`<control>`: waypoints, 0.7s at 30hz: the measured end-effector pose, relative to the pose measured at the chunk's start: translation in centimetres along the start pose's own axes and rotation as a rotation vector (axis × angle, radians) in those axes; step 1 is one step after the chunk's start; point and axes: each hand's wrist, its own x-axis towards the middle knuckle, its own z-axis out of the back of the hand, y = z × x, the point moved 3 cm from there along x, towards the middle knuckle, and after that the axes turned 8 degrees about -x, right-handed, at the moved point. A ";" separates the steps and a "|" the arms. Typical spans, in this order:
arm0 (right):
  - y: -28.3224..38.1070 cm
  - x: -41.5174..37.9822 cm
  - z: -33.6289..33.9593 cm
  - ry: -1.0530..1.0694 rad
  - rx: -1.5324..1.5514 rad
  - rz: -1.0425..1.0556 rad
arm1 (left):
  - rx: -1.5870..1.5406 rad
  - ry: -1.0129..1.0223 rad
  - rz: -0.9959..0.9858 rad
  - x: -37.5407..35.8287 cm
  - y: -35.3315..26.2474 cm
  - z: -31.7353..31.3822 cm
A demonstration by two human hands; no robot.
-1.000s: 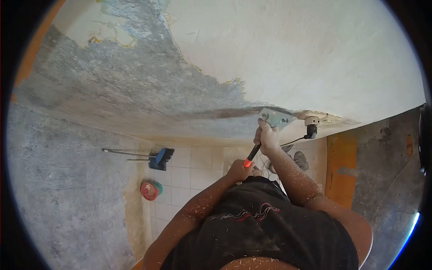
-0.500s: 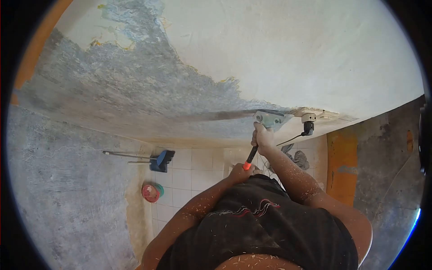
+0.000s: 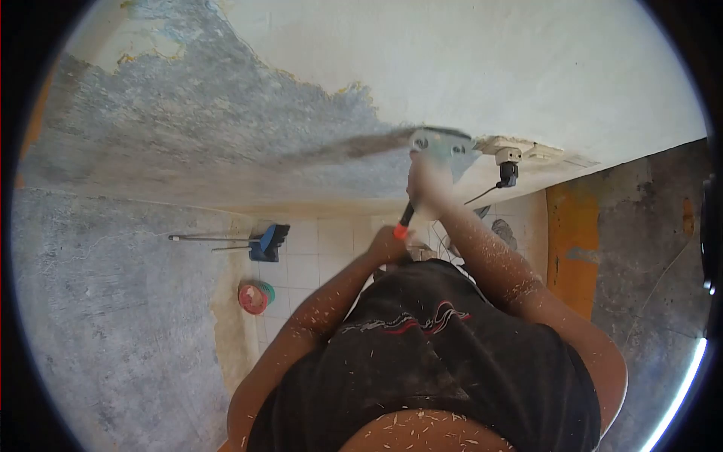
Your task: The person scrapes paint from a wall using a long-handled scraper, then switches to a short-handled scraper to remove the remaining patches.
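Note:
A scraper with a wide metal head (image 3: 443,143) and a black-and-red handle (image 3: 404,221) is against the wall (image 3: 482,68), at the border between grey bare plaster (image 3: 263,120) and pale paint. My right hand (image 3: 429,184), blurred by motion, is closed round the tool just below its head. Lower down, my left hand (image 3: 388,245) is wrapped round the red end of the handle. Just right of the scraper head, a socket (image 3: 508,155) with a black plug (image 3: 509,175) is mounted on the wall.
A blue dustpan (image 3: 267,242) with long handles leans at the left wall. Near it, a red basket (image 3: 253,299) with a green one behind stands on the tiled floor (image 3: 303,273). Grey cloth (image 3: 503,232) and cables lie below the socket.
The scraper and both my hands have moved up in view, slightly to the left. The wall and socket also appear higher as the camera view has shifted.

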 end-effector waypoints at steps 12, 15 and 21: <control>0.7 -0.4 0.0 0.072 0.012 -0.033 | -0.079 -0.017 0.128 -1.0 -0.4 -0.2; 1.0 -0.3 0.0 0.123 0.006 -0.002 | -0.077 -0.055 0.143 -0.9 -0.1 -0.3; -1.2 0.7 1.2 0.063 -0.001 -0.067 | -0.078 0.004 0.151 -0.9 1.0 -1.2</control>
